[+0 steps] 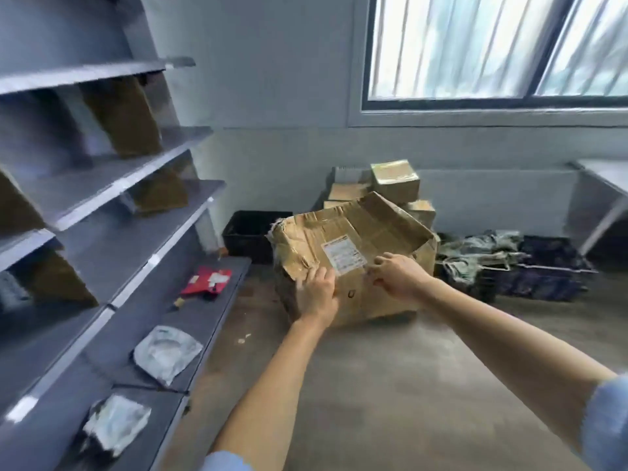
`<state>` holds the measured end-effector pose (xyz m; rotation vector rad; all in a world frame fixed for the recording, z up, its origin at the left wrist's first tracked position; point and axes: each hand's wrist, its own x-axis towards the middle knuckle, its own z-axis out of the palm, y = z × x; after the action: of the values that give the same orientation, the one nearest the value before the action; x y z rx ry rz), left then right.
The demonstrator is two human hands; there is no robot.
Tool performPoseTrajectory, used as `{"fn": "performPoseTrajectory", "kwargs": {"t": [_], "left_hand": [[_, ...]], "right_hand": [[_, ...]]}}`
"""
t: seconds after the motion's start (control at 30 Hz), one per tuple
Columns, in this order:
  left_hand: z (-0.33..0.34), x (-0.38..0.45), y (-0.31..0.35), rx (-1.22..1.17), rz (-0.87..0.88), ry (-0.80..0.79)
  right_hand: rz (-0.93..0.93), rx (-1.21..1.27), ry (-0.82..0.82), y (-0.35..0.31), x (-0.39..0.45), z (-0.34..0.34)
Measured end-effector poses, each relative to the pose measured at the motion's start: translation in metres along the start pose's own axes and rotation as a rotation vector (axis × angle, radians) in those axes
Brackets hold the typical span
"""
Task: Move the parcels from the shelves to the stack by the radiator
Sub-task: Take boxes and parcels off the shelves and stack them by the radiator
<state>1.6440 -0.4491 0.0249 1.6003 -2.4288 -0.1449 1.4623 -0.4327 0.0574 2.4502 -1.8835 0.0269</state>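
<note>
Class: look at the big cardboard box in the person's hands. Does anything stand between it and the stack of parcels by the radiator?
Nothing visible. The box is held straight before the stack, hiding its lower part.

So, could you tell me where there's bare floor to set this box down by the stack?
Bare concrete floor lies before the battered box, between the shelves and folded clothes. Around the stack it is crowded: black crate left, clothes right.
</note>
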Motion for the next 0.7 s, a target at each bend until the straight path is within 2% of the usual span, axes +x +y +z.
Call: {"fn": "performPoseTrajectory", "kwargs": {"t": [0.13, 0.27, 0.43, 0.57, 0.7], "left_hand": [[0.025, 0.085, 0.031, 0.020, 0.106, -0.005], [0.058, 0.172, 0.036, -0.003, 0.194, -0.036], [0.099, 0.305, 0.007, -0.037, 0.208, -0.058], [0.104, 0.413, -0.020, -0.014, 0.210, -0.090], [0.097, 0.503, -0.039, -0.013, 0.203, -0.110]], "right_hand": [[0.094, 0.048, 0.101, 0.070, 0.023, 0.022], [0.188, 0.050, 0.034, 0.130, 0.077, 0.053], [0.189, 0.008, -0.049, 0.203, 0.199, 0.082], [0.232, 0.037, -0.137, 0.245, 0.302, 0.088], [0.253, 0.042, -0.095, 0.282, 0.383, 0.078]]}}
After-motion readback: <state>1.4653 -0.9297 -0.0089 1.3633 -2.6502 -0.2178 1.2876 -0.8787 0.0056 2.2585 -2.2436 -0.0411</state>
